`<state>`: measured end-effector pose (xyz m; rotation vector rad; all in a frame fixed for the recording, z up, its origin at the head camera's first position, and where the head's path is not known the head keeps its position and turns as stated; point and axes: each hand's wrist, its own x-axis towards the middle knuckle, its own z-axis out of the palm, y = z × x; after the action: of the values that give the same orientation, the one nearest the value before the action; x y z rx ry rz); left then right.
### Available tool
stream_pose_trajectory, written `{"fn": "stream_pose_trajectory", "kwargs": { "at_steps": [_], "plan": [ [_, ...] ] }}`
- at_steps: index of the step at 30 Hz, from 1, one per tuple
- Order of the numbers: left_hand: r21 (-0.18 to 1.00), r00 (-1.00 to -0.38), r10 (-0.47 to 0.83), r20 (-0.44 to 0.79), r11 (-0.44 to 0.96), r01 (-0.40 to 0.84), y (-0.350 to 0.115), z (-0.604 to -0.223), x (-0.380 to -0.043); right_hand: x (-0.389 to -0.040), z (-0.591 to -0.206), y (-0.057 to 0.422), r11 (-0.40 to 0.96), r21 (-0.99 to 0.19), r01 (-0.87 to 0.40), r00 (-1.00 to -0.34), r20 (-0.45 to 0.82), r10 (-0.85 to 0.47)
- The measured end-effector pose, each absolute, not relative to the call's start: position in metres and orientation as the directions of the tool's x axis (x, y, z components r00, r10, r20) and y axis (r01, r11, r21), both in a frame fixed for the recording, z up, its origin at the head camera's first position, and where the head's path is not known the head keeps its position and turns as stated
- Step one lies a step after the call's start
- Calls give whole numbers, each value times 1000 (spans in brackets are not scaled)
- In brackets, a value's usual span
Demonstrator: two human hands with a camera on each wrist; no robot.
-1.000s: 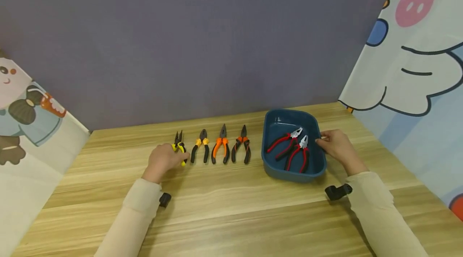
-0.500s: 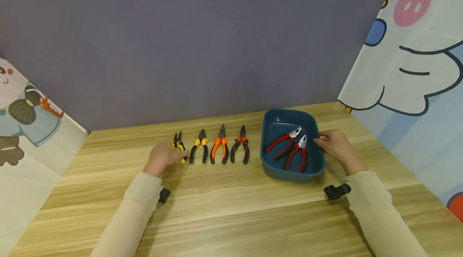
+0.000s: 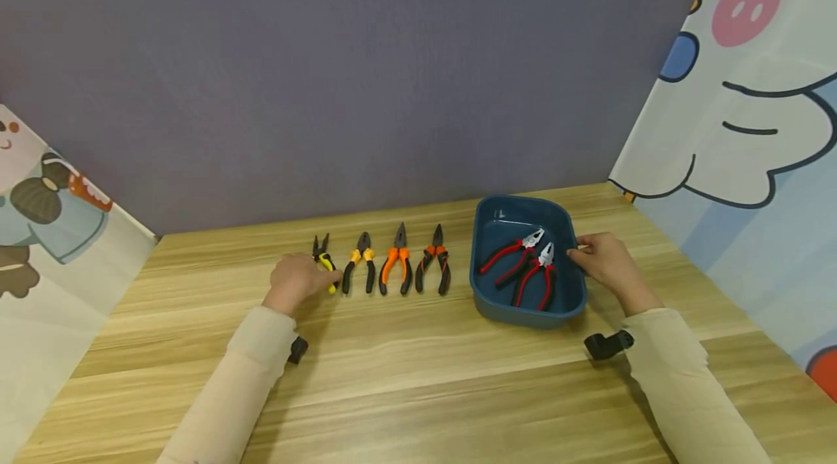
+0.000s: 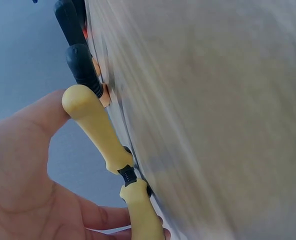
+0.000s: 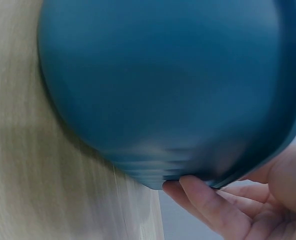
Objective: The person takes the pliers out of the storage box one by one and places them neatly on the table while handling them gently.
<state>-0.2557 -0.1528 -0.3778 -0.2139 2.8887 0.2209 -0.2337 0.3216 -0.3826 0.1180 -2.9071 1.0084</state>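
My left hand [image 3: 296, 281] is at the left end of a row of pliers, gripping the yellow-and-black pliers [image 3: 325, 259]. In the left wrist view the thumb meets the end of one yellow handle [image 4: 93, 122] and the fingers curl behind the other, low over the tabletop. The jaws of these pliers are parted and point away from me. On the right, my right hand [image 3: 608, 264] pinches the side rim of a blue plastic basin [image 3: 516, 316], thumb over the edge and fingers against the outer wall. Two red-and-black pliers [image 3: 544, 279] lie inside the basin.
Between the left hand and the basin lie yellow-collared black pliers [image 3: 360, 264], orange pliers [image 3: 396, 261] and black pliers with orange trim [image 3: 434, 261]. All rest on the wooden table [image 3: 392, 377]. A grey panel [image 3: 392, 86] rises behind the table's far edge.
My left hand has shifted slightly right and forward over the yellow-and-black pliers, covering more of the near handle. The right hand and the basin stay put; the head view has drifted a little.
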Motion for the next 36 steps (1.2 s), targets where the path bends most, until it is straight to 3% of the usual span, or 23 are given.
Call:
{"fn": "stream_pose_trajectory", "kwargs": {
  "at_steps": [10,36],
  "plan": [
    [75,-954,-136,-266,984,-162,-152,-380,-256,-235,-384,322,800,-592,-100,-994,91,-57],
    [63,-944,-103,-314,990,-129,-151,-381,-254,-234,-384,321,792,-602,-99,-994,103,-46]
  ]
}}
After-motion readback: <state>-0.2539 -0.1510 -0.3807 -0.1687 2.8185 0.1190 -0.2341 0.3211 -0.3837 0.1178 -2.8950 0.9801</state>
